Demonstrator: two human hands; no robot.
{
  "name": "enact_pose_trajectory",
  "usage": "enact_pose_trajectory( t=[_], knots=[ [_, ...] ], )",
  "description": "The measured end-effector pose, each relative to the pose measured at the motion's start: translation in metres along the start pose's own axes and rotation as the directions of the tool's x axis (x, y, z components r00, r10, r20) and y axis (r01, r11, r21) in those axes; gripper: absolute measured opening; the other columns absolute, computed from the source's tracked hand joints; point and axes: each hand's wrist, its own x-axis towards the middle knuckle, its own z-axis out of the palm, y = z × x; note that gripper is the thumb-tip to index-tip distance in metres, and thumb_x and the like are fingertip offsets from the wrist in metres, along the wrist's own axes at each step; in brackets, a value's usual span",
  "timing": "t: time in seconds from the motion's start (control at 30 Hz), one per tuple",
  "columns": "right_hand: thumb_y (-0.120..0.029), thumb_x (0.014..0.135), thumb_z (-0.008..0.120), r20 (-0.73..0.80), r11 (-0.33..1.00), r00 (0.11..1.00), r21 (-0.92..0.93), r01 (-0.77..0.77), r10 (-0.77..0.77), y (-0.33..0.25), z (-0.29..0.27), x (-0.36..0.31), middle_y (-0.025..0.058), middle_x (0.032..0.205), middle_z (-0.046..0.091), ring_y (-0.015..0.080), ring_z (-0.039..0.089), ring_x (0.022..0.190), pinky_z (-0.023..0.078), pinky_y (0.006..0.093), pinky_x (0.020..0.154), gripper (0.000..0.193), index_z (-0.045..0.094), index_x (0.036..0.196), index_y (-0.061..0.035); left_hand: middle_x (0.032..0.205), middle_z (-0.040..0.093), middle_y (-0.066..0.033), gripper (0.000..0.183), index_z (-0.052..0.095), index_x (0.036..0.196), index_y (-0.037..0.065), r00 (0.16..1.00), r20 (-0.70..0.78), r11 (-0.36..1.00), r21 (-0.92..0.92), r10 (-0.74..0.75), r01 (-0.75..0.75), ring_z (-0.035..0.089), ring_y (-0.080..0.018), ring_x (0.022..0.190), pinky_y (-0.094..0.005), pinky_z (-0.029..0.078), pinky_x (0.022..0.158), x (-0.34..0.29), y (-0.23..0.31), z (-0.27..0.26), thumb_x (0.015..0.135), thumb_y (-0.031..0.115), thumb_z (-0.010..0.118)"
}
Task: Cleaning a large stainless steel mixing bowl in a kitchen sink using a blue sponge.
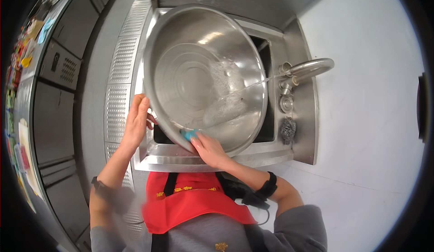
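A large round metal basin [181, 67] rests tilted over the sink [266, 155], with water pooled inside it. From the faucet [312, 67] on the right, a thin stream runs into the basin. My left hand [137, 122] grips the basin's left rim, its fingers curled around the outside edge. Inside the near wall, my right hand [209, 150] presses a blue sponge [190, 134] against the metal close to the rim. The fingers partly cover the sponge.
A grey scouring ball [288, 131] lies on the sink ledge below the faucet. Perforated metal drain covers [118, 107] run along the floor at left. Farther left stands a steel counter with cabinets [56, 116], crowded with packages and containers. A white wall [361, 116] rises on the right.
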Motion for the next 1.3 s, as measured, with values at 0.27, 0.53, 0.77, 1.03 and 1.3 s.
enact_pose_trajectory(
  t=[0.27, 0.53, 0.77, 1.03, 1.3],
  knots=[
    [-0.038, 0.090, 0.035, -0.239, 0.869, 0.968, 0.460, 0.185, -0.080, -0.077, 0.013, 0.089, 0.0113, 0.114, 0.048, 0.0185, 0.042, 0.107, 0.030, 0.0284, 0.093, 0.053, 0.030, 0.126, 0.0013, 0.090, 0.051, -0.0099, 0.042, 0.040, 0.113, 0.001, 0.999, 0.044, 0.990, -0.143, -0.010, 0.016, 0.052, -0.0125, 0.068, -0.0240, 0.044, 0.054, -0.050, -0.043, -0.032, 0.089, 0.036, 0.036],
    [-0.032, 0.088, 0.041, 0.032, 0.992, 0.991, -0.003, -0.128, 0.128, -0.027, -0.021, -0.001, 0.0129, 0.107, 0.051, 0.0199, 0.047, 0.100, 0.034, 0.0302, 0.087, 0.044, 0.042, 0.116, 0.0013, 0.088, 0.049, -0.0077, 0.037, 0.044, 0.107, 0.000, 1.000, 0.021, 0.973, -0.232, 0.001, 0.004, 0.051, -0.0118, 0.068, -0.0260, 0.043, 0.060, -0.079, -0.058, -0.068, 0.086, 0.030, 0.046],
    [-0.034, 0.088, 0.042, -0.256, 0.806, 0.965, 0.582, 0.107, 0.057, -0.088, -0.050, 0.007, 0.0075, 0.119, 0.045, 0.0187, 0.043, 0.109, 0.032, 0.0333, 0.094, 0.046, 0.036, 0.121, -0.0024, 0.106, 0.041, -0.0121, 0.040, 0.045, 0.113, 0.006, 0.925, 0.087, 0.901, -0.278, 0.369, -0.333, 0.048, -0.0179, 0.086, -0.0292, 0.040, 0.078, -0.061, -0.029, -0.038, 0.081, 0.028, 0.055],
    [-0.039, 0.091, 0.031, -0.039, 0.733, 0.978, 0.655, 0.180, -0.206, -0.193, -0.053, 0.033, 0.0062, 0.121, 0.043, 0.0182, 0.042, 0.112, 0.032, 0.0344, 0.094, 0.048, 0.034, 0.124, -0.0051, 0.125, 0.028, -0.0142, 0.067, 0.024, 0.132, 0.016, 0.732, -0.092, 0.715, -0.160, 0.675, -0.680, 0.032, -0.0265, 0.114, -0.0350, 0.037, 0.089, -0.038, 0.045, -0.021, 0.077, 0.023, 0.060],
    [-0.022, 0.083, 0.052, -0.069, 0.890, 0.916, 0.220, 0.400, -0.394, -0.164, -0.029, 0.050, 0.0128, 0.117, 0.043, 0.0209, 0.049, 0.097, 0.041, 0.0344, 0.083, 0.055, 0.028, 0.128, -0.0021, 0.098, 0.053, -0.0020, 0.038, 0.043, 0.117, 0.006, 0.836, -0.453, 0.748, -0.427, 0.310, -0.508, 0.047, -0.0089, 0.090, -0.0231, 0.038, 0.081, 0.014, -0.001, -0.043, 0.082, 0.018, 0.050]
  ],
)
